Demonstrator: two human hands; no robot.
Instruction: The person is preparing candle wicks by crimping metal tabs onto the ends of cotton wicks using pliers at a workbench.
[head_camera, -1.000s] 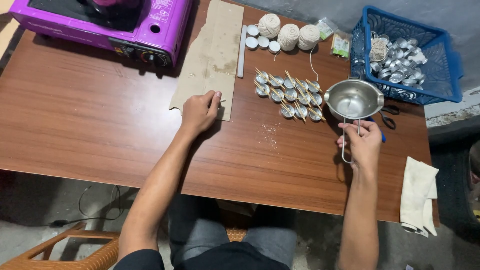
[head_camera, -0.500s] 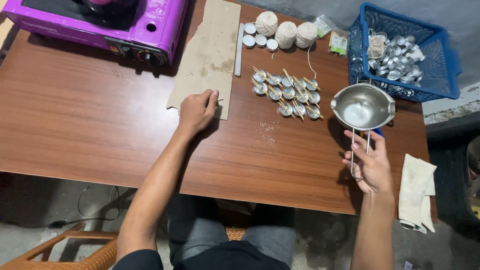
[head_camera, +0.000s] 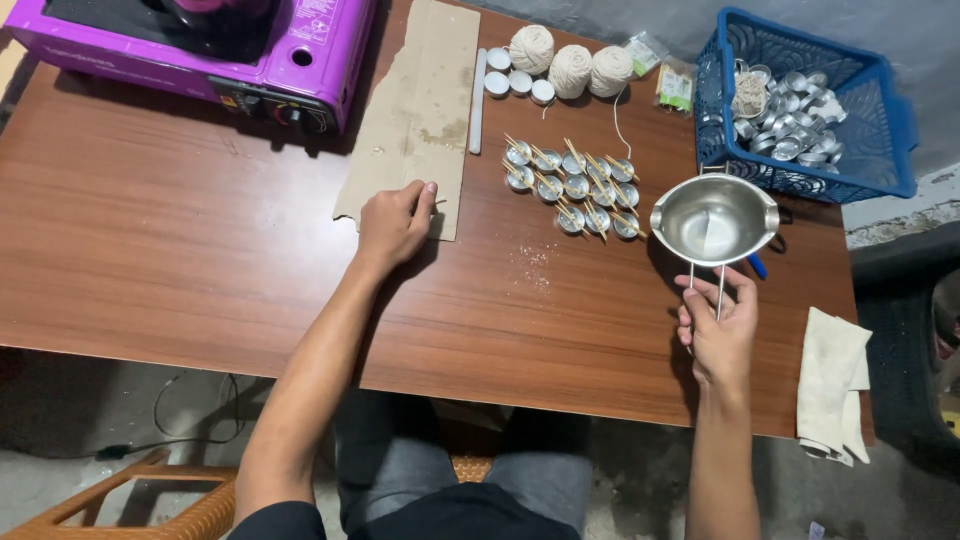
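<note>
Back toward the tea-light cups comes the steel melting pot (head_camera: 714, 219), its wire handle pinched in the closed right hand (head_camera: 716, 326) above the brown wooden surface (head_camera: 200, 250). Across from it, the left hand (head_camera: 396, 224) rests curled on the edge of a cardboard sheet (head_camera: 425, 100). Farther off sit the small metal cups (head_camera: 575, 185), three balls of twine (head_camera: 572, 60), a blue basket (head_camera: 880, 110) and a purple stove (head_camera: 200, 50).

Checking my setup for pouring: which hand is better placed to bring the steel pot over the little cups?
Probably the right. The right hand already holds the steel pot by its wire handle, just beside the small metal cups. The left hand rests fisted on the cardboard sheet, farther from them.
</note>
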